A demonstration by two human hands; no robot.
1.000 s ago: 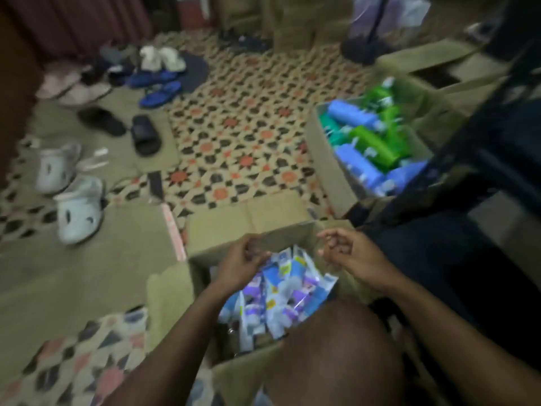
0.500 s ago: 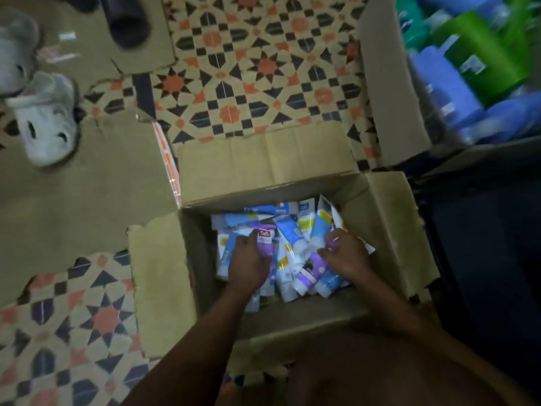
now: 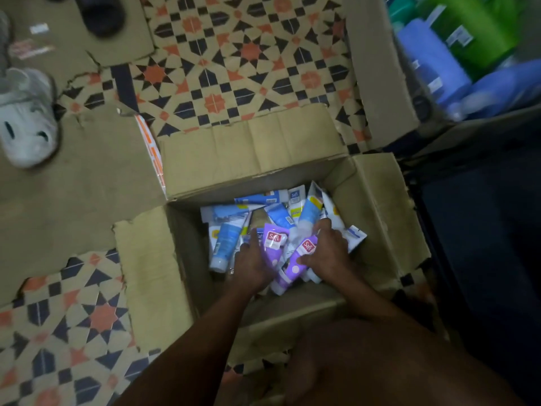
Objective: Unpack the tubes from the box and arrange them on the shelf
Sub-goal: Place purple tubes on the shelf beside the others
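Observation:
An open cardboard box (image 3: 377, 206) sits on the patterned floor right below me, flaps spread. Inside lie several loose tubes, blue and white ones (image 3: 227, 238) and purple ones with a red label. Both my hands are down in the box. My left hand (image 3: 251, 263) is closed around a purple tube (image 3: 273, 244). My right hand (image 3: 328, 253) grips a second purple tube (image 3: 297, 266), and a pale blue tube (image 3: 307, 215) rises at its fingertips. No shelf is in view.
A second open box (image 3: 377, 68) at the upper right holds blue and green bottles (image 3: 430, 57). Flattened cardboard (image 3: 73, 183) covers the floor on the left, with a white shoe (image 3: 27, 124) and a dark slipper (image 3: 102, 13). My knee fills the bottom right.
Both hands dropped from above the box rim down into the tubes and closed on purple tubes. The camera tilted downward and closer to the box.

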